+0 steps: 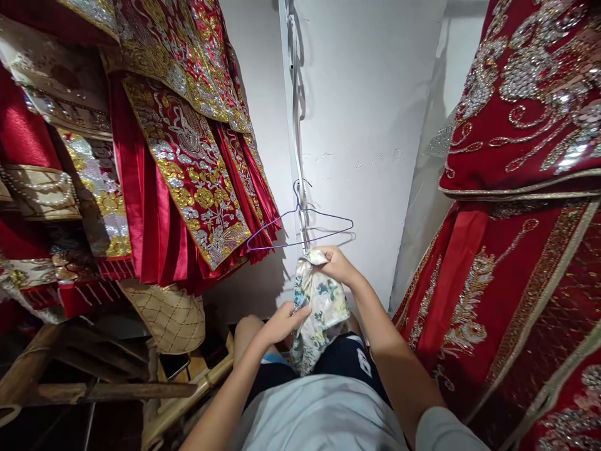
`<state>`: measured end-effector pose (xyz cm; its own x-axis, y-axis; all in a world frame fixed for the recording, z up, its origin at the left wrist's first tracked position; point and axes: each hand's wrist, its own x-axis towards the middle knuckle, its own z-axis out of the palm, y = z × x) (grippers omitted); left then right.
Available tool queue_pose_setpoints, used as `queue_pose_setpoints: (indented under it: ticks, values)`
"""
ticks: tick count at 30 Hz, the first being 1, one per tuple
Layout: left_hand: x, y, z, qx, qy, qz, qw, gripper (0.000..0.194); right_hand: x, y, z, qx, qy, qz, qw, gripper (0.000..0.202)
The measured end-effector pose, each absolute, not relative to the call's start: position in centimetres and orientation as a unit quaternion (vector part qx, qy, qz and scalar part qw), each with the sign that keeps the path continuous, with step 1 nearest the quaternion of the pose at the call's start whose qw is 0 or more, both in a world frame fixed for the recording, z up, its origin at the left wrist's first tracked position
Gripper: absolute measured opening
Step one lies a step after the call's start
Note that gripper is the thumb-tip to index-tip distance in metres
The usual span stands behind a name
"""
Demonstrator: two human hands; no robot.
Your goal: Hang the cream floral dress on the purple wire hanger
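A pale floral garment [323,297] with blue and yellow flowers hangs bunched in front of my lap; its exact kind I cannot make out. My right hand [339,264] pinches its upper edge, thumb and fingers closed on the cloth. Lower down, my left hand [288,321] grips the garment's left side, with the thumb lying over the fabric. Just above the cloth, a purple wire hanger [323,213] hangs bare by its hook at the white rod, apart from both hands.
Red embroidered gowns [188,144] hang at left, and another beaded red gown [526,125] hangs close at right. A bamboo frame [117,393] stands at lower left beside a quilted beige panel [171,316]. The white wall [361,113] lies ahead, with a white rod [295,113] along it.
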<state>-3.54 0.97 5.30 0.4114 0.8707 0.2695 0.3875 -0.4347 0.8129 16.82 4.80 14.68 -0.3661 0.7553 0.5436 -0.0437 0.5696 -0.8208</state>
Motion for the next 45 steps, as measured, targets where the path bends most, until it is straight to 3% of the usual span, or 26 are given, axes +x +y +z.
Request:
queue_pose_setpoints:
  ticks: [2,5,7,10,15,18,25,30,32,35,37,38,42,45]
  values:
    - [-5.6,1.1,6.0,0.822,0.428,0.254,0.276,0.057,17.3,6.5,15.5,-0.251,-0.729,0.295,0.564,0.008]
    - [-8.9,2.0,8.5,0.849,0.478,0.173,0.144,0.051,17.6,9.5,15.2,-0.311,-0.686,0.215,0.621,0.031]
    - [-10.9,3.0,10.3,0.837,0.524,0.147,0.062,0.049,17.6,11.5,14.3,-0.385,-0.668,0.21,0.601,0.033]
    - [-12.6,4.7,12.4,0.824,0.553,0.12,0.003,0.047,17.7,13.7,13.0,-0.462,-0.669,0.207,0.544,0.016]
    - [-13.0,7.1,14.3,0.823,0.539,0.175,0.036,0.024,19.8,13.6,12.5,-0.482,-0.656,0.171,0.555,0.02]
    - [-12.8,8.0,15.0,0.808,0.54,0.234,0.023,0.02,21.2,12.6,12.9,-0.481,-0.659,0.162,0.555,0.023]
    - [-9.7,10.1,17.8,0.784,0.435,0.436,0.083,0.025,19.9,11.4,12.4,-0.457,-0.674,0.188,0.549,0.022]
    - [-7.6,11.3,19.9,0.82,0.379,0.426,0.053,0.051,19.6,10.5,12.5,-0.426,-0.687,0.186,0.56,0.017]
    - [-7.7,11.4,20.4,0.827,0.392,0.401,0.027,0.051,20.9,10.2,13.1,-0.423,-0.658,0.147,0.606,0.031]
    - [-8.1,11.2,20.9,0.833,0.408,0.374,0.02,0.045,23.8,10.4,14.4,-0.454,-0.567,0.086,0.681,0.079]
    - [-8.1,11.1,21.2,0.837,0.411,0.361,0.024,0.044,25.8,10.9,15.3,-0.483,-0.55,0.083,0.676,0.091]
    - [-8.1,11.1,21.4,0.839,0.411,0.357,0.025,0.043,26.6,11.2,15.9,-0.495,-0.561,0.09,0.658,0.086]
    - [-8.0,11.4,21.2,0.832,0.414,0.366,0.044,0.039,29.3,11.6,18.2,-0.513,-0.645,0.117,0.555,0.035]
    - [-9.1,12.1,20.5,0.806,0.443,0.389,0.057,0.046,30.9,10.8,19.8,-0.5,-0.68,0.141,0.517,0.034]
